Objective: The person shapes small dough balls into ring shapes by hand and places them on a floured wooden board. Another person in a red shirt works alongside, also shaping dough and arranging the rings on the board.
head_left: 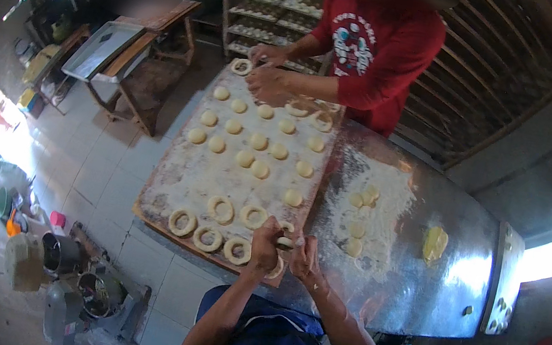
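Note:
At the near right corner of a floured wooden board (167, 177), my left hand (265, 247) and my right hand (306, 258) are closed around a pale dough ring (285, 242), one at each side. More dough rings (223, 200) lie just left of my hands along the board's near part. Several small round dough pieces (260, 135) are spread over the middle and far part. The fingertips are small in view and partly hidden.
A co-worker in red sleeves (372, 87) handles dough rings at the board's far end. A steel table (431, 284) with flour, dough rounds and a yellow lump (433, 244) is at right. Racks stand behind; benches (143, 101) and containers (24, 259) are at left.

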Motion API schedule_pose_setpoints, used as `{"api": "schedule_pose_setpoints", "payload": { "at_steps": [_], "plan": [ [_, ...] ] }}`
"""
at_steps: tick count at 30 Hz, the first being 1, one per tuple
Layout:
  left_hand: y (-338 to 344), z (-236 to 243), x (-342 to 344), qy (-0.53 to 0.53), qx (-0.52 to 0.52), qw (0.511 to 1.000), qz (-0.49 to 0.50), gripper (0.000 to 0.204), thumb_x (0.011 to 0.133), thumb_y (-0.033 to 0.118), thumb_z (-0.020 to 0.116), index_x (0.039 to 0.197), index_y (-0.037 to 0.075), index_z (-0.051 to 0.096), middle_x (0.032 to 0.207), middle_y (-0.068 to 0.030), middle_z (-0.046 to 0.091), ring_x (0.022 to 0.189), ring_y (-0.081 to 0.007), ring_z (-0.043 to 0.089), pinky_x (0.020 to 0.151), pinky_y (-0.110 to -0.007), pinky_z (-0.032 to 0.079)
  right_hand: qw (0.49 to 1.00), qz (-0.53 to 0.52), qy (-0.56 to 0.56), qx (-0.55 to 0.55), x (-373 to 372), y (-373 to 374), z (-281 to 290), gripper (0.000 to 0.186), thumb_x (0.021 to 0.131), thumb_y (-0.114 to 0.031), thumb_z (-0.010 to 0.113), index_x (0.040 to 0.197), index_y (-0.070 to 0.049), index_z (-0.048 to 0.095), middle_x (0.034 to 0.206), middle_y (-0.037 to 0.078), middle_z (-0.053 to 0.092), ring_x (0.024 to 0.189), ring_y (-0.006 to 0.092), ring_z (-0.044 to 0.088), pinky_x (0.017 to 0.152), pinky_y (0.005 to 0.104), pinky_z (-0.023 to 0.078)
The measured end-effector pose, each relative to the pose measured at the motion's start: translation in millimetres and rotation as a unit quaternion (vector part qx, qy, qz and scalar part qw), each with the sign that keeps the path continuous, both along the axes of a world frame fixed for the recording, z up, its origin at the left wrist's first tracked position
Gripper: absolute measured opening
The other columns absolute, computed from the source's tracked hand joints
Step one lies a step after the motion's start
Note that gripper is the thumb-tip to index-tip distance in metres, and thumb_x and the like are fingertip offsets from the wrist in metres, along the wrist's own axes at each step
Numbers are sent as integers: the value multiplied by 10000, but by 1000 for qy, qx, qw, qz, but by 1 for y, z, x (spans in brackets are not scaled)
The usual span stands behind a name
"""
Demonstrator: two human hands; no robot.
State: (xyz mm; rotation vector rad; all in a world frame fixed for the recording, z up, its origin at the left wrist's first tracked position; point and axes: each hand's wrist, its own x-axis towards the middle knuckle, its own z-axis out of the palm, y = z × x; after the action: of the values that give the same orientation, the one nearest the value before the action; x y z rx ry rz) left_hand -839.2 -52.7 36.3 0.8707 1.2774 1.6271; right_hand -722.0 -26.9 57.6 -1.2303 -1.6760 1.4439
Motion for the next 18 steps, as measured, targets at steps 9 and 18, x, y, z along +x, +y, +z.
{"api": "schedule_pose_setpoints", "payload": {
  "at_steps": [9,18],
  "plan": [
    [-29,-13,-118,570,202,761,234,95,914,91,537,937,1,559,771,-134,571,627,-253,537,600,-380,460,987,145,46,57,-120,-1,13,634,979,-529,342,772,32,553,604,117,508,553,210,464,543,358,399],
    [2,-6,-224,408,-205,859,231,233,843,216,626,817,-2,546,802,-163,557,783,-360,549,724,-465,427,946,167,-238,146,-192,32,21,518,782,-258,671,1164,57,522,926,207,619,847,321,616,798,411,483]
  ]
}}
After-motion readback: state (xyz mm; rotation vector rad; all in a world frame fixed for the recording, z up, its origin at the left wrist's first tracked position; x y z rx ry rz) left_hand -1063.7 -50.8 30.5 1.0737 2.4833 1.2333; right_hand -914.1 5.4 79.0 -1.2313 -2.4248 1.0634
